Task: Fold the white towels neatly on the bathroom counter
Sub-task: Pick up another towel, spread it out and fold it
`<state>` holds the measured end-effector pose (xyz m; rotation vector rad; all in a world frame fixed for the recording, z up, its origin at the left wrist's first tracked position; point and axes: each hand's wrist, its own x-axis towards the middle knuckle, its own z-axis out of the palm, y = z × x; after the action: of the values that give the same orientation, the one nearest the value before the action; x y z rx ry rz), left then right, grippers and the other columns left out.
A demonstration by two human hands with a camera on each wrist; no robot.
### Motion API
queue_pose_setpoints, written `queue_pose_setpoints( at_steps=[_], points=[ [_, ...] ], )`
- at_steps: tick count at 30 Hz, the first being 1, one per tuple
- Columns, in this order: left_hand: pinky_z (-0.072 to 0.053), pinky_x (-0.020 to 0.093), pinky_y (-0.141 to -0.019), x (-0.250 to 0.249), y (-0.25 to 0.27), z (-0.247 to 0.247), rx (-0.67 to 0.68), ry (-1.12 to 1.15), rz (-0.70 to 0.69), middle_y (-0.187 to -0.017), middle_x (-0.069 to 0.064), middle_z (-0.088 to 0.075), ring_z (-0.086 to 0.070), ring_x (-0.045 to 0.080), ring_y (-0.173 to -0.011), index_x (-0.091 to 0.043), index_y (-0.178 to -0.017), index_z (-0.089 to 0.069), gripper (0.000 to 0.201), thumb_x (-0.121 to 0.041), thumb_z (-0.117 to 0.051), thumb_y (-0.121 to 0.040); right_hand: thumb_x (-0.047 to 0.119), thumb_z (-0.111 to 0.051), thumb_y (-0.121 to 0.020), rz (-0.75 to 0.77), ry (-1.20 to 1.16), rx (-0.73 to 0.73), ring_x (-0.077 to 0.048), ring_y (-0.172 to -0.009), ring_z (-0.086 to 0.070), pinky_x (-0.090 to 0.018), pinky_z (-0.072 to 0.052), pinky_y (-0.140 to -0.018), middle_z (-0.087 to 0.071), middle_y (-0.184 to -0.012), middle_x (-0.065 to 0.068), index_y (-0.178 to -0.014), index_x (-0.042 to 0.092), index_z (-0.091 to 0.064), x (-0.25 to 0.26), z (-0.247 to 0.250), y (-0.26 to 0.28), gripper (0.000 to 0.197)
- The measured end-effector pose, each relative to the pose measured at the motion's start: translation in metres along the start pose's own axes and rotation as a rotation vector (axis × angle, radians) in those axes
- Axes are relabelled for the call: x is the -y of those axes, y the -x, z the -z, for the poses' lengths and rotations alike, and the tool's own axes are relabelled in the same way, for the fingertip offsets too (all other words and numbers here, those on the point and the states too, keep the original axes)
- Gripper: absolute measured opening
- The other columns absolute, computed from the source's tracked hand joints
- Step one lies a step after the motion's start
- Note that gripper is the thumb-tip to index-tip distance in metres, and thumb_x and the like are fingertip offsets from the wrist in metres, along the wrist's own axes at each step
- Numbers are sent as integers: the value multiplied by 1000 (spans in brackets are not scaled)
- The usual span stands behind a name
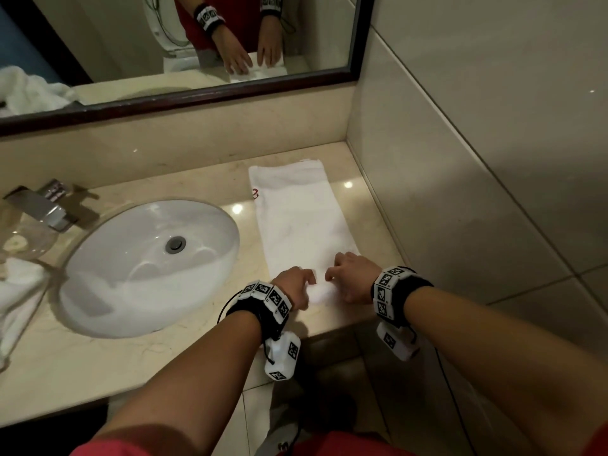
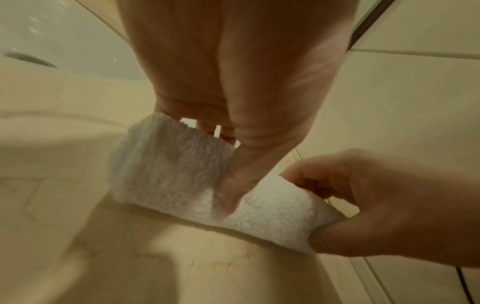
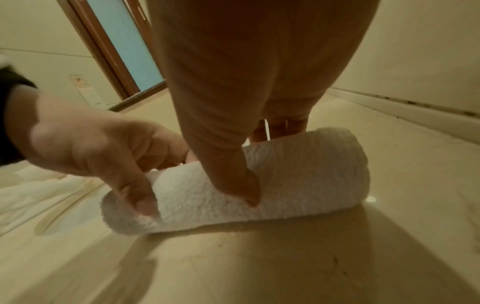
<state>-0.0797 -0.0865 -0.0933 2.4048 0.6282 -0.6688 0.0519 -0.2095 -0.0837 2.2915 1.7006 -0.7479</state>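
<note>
A white towel lies as a long narrow strip on the beige counter, right of the sink, running from the back wall toward me. Its near end is turned up into a small roll. My left hand grips the left part of that roll, thumb on the near side, fingers curled over the top. My right hand grips the right part the same way. In the left wrist view the right hand pinches the roll's end.
An oval white sink with a steel faucet lies left of the towel. More white towel is crumpled at the far left. A glass dish stands by the faucet. Tiled wall bounds the counter's right; a mirror hangs behind.
</note>
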Motion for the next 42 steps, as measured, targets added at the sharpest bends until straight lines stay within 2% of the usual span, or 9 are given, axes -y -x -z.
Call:
queue_pose_setpoints(
  at_steps=[5,8,12,20,23,28,32,35,42],
  points=[
    [-43,20,-86,12,-16,15,114,103,23,-118,6,-64,-61,21,-109,-13,-131,-55,55,-8,-75,-80,24,-64,-84,-47,-143,99,-25,-111,-55,-35,-48,-91,-55,-123,-5,-128,24,-54,-6,13,-17,45],
    [-36,11,-66,16,-23,26,169,101,-14,-105,2,-61,-55,11,-98,-11,-132,-56,48,-7,-69,-86,28,-66,-83,-70,-238,94,-25,-105,-59,-33,-49,-88,-61,-119,-5,-122,22,-55,-10,18,-23,41],
    [-38,19,-58,24,-31,34,225,131,-30,-84,0,-55,-50,9,-73,-2,-116,-61,36,4,-69,-81,28,-65,-83,-100,-306,98,-25,-96,-61,-35,-52,-84,-64,-113,-7,-116,21,-54,-15,21,-31,36],
    [-39,22,-57,39,-45,37,181,197,-20,-65,-4,-48,-46,-4,-55,-27,-78,-40,45,13,-62,-79,21,-62,-82,-156,-337,81,-25,-103,-57,-32,-47,-84,-61,-116,-7,-116,17,-53,-19,22,-44,36],
    [-42,24,-65,36,-45,38,140,173,8,-69,-4,-50,-55,11,-70,-21,-82,-47,31,6,-62,-83,21,-62,-83,-150,-323,46,-23,-108,-55,-30,-45,-87,-59,-118,-6,-116,16,-59,-20,21,-46,33],
    [-50,29,-92,29,-36,36,30,66,51,-112,2,-65,-63,21,-104,-18,-110,-65,26,-9,-62,-85,28,-55,-88,-129,-161,-33,-25,-114,-48,-37,-44,-94,-51,-121,-4,-122,23,-62,-17,20,-40,35],
    [-50,33,-91,25,-25,25,-161,-33,104,-117,-11,-62,-60,20,-106,-33,-102,-69,29,-16,-55,-82,31,-49,-92,-87,-3,-173,-26,-114,-45,-34,-37,-89,-50,-120,-5,-125,25,-59,-17,13,-30,35],
    [-47,35,-88,20,-18,18,-265,-81,114,-115,-3,-56,-54,24,-109,-28,-104,-62,22,-19,-55,-86,27,-52,-90,-87,26,-275,-26,-110,-47,-36,-40,-86,-52,-116,-6,-121,19,-55,-13,7,-21,32],
    [-36,39,-83,4,-3,-5,-424,-214,96,-115,0,-51,-47,25,-109,-28,-112,-53,28,-18,-51,-86,15,-72,-71,-76,86,-401,-24,-78,-54,-32,-46,-57,-59,-88,-4,-83,15,-63,-12,-16,0,16]
  ],
)
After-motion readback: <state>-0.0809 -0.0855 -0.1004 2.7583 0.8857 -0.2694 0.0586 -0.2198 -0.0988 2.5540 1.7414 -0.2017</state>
